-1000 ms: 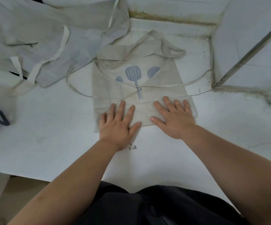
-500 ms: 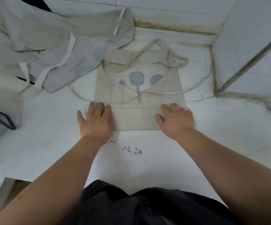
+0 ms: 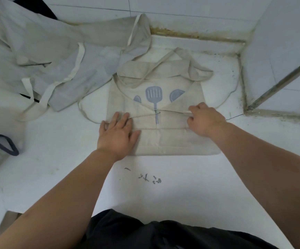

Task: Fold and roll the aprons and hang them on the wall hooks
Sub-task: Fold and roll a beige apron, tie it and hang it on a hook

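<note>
the beige apron (image 3: 163,142) lies folded at frame centre. both hands have moved up off its near hem: left hand (image 3: 117,133) presses flat, right hand (image 3: 205,121) now pinches the cloth, likely starting another fold.

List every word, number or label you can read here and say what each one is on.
No text here can be read.
Dark marks on the table: too small and smeared to read, and they may not be writing.
Apron: it bears only a spatula picture and two partly covered shapes, no words.
</note>
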